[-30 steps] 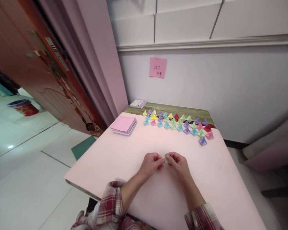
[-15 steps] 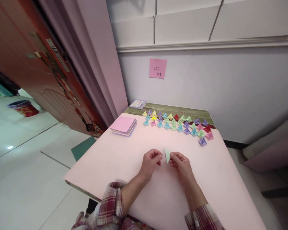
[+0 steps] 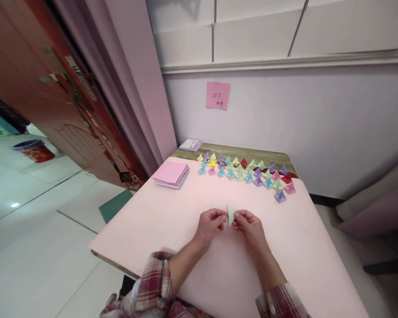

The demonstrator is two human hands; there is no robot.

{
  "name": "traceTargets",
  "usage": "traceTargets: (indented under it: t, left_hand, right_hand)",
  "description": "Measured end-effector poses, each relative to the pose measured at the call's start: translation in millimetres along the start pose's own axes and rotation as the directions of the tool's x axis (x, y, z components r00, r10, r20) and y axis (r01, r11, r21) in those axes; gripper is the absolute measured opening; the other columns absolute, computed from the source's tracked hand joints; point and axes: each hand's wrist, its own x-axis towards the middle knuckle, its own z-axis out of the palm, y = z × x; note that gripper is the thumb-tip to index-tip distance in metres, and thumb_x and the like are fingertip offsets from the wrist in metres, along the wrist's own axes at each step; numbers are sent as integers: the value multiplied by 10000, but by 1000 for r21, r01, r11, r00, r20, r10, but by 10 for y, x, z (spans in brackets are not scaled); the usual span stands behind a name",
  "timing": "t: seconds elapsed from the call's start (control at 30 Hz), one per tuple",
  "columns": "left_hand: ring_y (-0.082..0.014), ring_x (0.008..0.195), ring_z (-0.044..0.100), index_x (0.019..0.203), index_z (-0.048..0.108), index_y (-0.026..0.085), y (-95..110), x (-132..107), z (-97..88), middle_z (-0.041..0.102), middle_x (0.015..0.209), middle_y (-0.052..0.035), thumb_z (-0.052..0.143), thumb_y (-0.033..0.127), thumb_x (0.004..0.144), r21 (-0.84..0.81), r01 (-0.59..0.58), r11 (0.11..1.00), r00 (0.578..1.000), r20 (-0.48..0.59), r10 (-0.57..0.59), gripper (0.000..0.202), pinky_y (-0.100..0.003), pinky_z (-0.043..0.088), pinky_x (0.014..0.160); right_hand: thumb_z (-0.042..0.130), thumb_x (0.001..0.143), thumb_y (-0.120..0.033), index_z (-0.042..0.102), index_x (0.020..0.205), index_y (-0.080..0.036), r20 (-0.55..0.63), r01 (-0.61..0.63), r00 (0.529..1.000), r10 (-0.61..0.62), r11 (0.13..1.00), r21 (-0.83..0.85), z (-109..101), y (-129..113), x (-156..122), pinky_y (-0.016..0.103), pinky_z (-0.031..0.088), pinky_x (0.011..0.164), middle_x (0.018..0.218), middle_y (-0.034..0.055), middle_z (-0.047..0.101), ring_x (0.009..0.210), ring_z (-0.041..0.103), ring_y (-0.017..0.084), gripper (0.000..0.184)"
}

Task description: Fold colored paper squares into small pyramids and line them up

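A small piece of pale green folded paper (image 3: 231,215) is held up just above the pink table top. My right hand (image 3: 250,227) pinches its right corner between thumb and fingers. At the paper's left edge, the thumb and forefinger of my left hand (image 3: 208,227) are pressed together on it. Beyond my hands stand rows of small folded paper pyramids (image 3: 239,176) in blue, green, purple, yellow, pink and red. One purple pyramid (image 3: 280,196) sits nearest me at the right end.
A stack of square coloured paper (image 3: 171,172) lies on the table's left side, pink sheet uppermost. Behind it, a printed packet (image 3: 190,144) rests at the back corner. A pink note (image 3: 218,95) is stuck to the wall. The red door (image 3: 53,88) stands at the left.
My left hand has moved slightly right, from a small gap to the folded paper's left edge. My right hand still holds the paper in nearly the same place.
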Motion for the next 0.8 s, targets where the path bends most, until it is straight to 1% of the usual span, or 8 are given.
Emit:
traceTargets:
  t: [0.13, 0.2, 0.27, 0.4, 0.5, 0.57, 0.67, 0.8]
  left_hand:
    - [-72, 477, 430, 702, 662, 131, -45, 13, -16, 523, 536, 37, 723, 340, 692, 20, 2, 1000, 999, 41, -3, 219, -214, 355, 484]
    - [-59, 411, 364, 670, 633, 140, -70, 17, -31, 446, 462, 66, 714, 399, 705, 27, 30, 999, 998, 58, -31, 274, -209, 284, 423]
    - [-54, 371, 334, 671, 602, 154, -81, 18, -47, 422, 440, 78, 707, 443, 710, -6, 77, 997, 994, 74, -77, 311, -211, 253, 397]
    - [-62, 406, 411, 685, 563, 162, -46, 10, -70, 505, 507, 51, 715, 454, 711, -102, 169, 980, 977, 151, -153, 330, -213, 340, 442]
    - [-70, 421, 430, 696, 572, 158, 3, -2, -71, 504, 502, 45, 727, 465, 699, -108, 228, 968, 953, 226, -200, 344, -217, 357, 456]
    - [-76, 432, 442, 705, 580, 156, 30, -10, -68, 504, 497, 41, 732, 469, 693, -104, 247, 963, 941, 263, -213, 349, -218, 361, 460]
    - [-83, 449, 472, 717, 588, 151, 59, -19, -72, 527, 513, 29, 726, 476, 702, -81, 251, 965, 932, 291, -217, 352, -219, 381, 471]
    - [-80, 433, 491, 719, 581, 153, 85, -17, -109, 569, 556, 16, 717, 473, 713, -18, 260, 965, 923, 299, -243, 348, -219, 410, 461]
  right_hand:
    - [779, 660, -476, 705, 771, -172, 54, 55, 997, -50, 995, -85, 13, 10, -8, 265, 519, 586, 671, 22, 667, 604, 610, 146, 332]
    - [772, 668, -477, 712, 773, -176, 76, 78, 995, -69, 989, -123, 28, 11, -16, 264, 507, 581, 664, 20, 665, 595, 598, 143, 325]
    - [773, 670, -474, 711, 779, -178, 93, 89, 993, -77, 986, -137, 42, 4, -27, 262, 497, 573, 660, 18, 657, 591, 584, 142, 322]
    - [716, 719, -522, 686, 775, -171, 140, 30, 990, -25, 999, -38, 56, -42, -54, 254, 483, 558, 679, 26, 642, 582, 565, 132, 356]
    - [715, 710, -536, 649, 732, -179, 188, -42, 981, 40, 999, 11, 64, -84, -74, 227, 437, 508, 619, 0, 593, 531, 521, 112, 363]
    - [746, 680, -517, 655, 792, -189, 209, -79, 975, 75, 997, 10, 73, -102, -83, 213, 402, 484, 590, -24, 563, 499, 487, 98, 358]
    - [749, 680, -512, 673, 937, -188, 237, -124, 964, 120, 992, 3, 83, -111, -88, 204, 363, 458, 593, -33, 557, 472, 455, 86, 420]
    - [761, 678, -497, 661, 789, -165, 236, -132, 964, 125, 991, 14, 65, -99, -80, 187, 311, 420, 572, -35, 542, 445, 422, 66, 364]
